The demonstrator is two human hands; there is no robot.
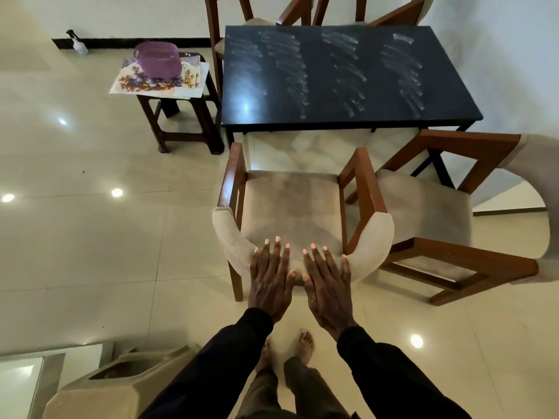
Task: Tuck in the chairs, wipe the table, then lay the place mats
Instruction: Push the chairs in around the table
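Both hands lie flat, fingers straight, gripping nothing: the left hand (269, 282) and right hand (328, 285) press side by side on the chair (290, 207) backrest, near the table (348, 77).

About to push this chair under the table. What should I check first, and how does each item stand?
1. Grip: left hand and right hand flat on the chair backrest: ok.
2. Chair faces the table: ok.
3. Strip of floor ahead of the seat free: ok.
4. Clearance from the second chair on the right: cannot tell.
5. Path clear of the stool: ok.
6. Whether the armrests fit under the tabletop: cannot tell.
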